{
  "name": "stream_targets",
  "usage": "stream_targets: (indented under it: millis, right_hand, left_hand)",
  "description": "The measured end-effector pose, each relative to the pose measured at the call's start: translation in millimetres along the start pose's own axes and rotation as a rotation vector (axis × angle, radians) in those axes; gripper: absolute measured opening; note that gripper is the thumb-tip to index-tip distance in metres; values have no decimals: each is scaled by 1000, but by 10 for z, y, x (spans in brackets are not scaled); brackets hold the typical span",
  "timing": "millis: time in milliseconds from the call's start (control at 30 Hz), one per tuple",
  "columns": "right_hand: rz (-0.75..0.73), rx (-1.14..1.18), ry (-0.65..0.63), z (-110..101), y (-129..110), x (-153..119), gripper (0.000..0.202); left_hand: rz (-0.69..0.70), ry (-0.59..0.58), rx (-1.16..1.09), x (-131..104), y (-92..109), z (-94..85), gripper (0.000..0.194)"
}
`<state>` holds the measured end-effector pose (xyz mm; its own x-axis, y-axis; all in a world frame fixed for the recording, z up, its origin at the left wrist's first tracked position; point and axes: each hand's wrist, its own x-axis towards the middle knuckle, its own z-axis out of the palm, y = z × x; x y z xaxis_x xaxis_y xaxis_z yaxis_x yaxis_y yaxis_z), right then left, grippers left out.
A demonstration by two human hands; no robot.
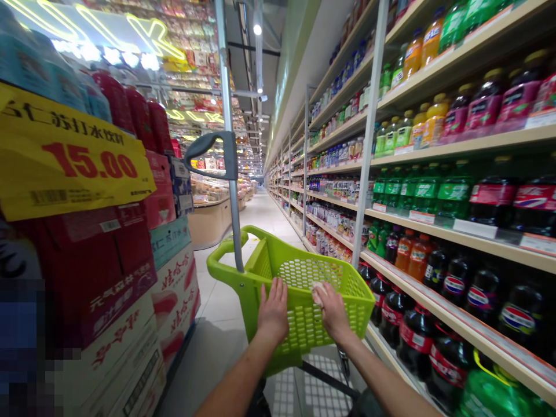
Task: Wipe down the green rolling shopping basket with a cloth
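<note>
So the biggest thing here is the long drinks shelving on the right, running way down the aisle with row after row of bottles. Over on the left there's a tall stack of drink cartons, mostly dark red and white, with bottles piled on top. Next down is the lime-green shopping cart, sitting between the two, right in front of the person, side wall full of holes. A metal pole rises at its left end, with a grey handle partway up. Then a yellow price sign on the cartons reading 15.00. Lower right you get cola bottles, including some Pepsi bottles on the second shelf up.

Now the hands. The left hand lies on the near side of the cart at the rim, fingers stretched out, close together and not gripping anything. The right hand is just beside it on the same side, fingers closed on a crumpled white tissue, the smallest bit, right by the rim.
</note>
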<state>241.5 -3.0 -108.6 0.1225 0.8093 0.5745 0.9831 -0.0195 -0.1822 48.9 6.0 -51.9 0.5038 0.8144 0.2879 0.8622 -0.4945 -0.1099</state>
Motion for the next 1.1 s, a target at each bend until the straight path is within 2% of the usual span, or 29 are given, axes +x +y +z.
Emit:
stream_targets:
  millis: [67, 167, 267, 333, 367, 433, 500, 567, 633, 733, 800, 900, 967, 1033, 1100]
  right_hand:
    - [-75, 35, -1, 34, -158, 40, 50]
    - [43, 6, -8, 10, -31, 42, 52]
    - [232, -60, -3, -37, 243, 24, 54]
    - [270, -72, -3, -30, 282, 34, 54]
    - [263, -62, -1, -7, 230, 49, 53]
    - [212, -15, 12, 73, -9, 91, 50]
    - [109, 60, 38, 174, -365, 140, 47]
    - [-12, 144, 73, 246, -748, 196, 47]
    - [-118, 221, 99, 229, -1091, 287, 46]
    - [-265, 291, 133, -66, -1515, 584, 42]
    - [-383, 303, 207, -449, -1783, 916, 41]
    - [-537, 268, 413, -1127, -2170, 1512, 37]
    - [-622, 207, 498, -1471, -2352, 1847, 36]
    - [-696, 123, 494, -1602, -2418, 2021, 37]
    - [-786, 39, 422, -1494, -2367, 1987, 39]
  left_hand:
    - [21, 14, -7, -18, -42, 11, 69]
    - [-25, 95, -24, -55, -198, -19, 69]
    - [-200, 288, -22, -88, -510, -132, 67]
    - [-348, 399, -8, -100, -776, -228, 65]
    - [-414, 418, -3, -102, -906, -272, 64]
    - [-457, 376, 11, -102, -1121, -344, 64]
    - [-405, 296, 36, -102, -1240, -391, 63]
    - [-342, 250, 57, -105, -1261, -417, 62]
    - [-321, 240, 57, -117, -1224, -433, 63]
    - [-311, 222, 42, -149, -1160, -455, 65]
    - [-297, 207, 38, -172, -1146, -476, 64]
    - [-263, 213, 30, -197, -1177, -517, 60]
    - [-243, 240, 30, -210, -1232, -539, 55]
    - [-266, 273, 33, -224, -1312, -544, 53]
    - [-309, 286, 36, -243, -1405, -526, 57]
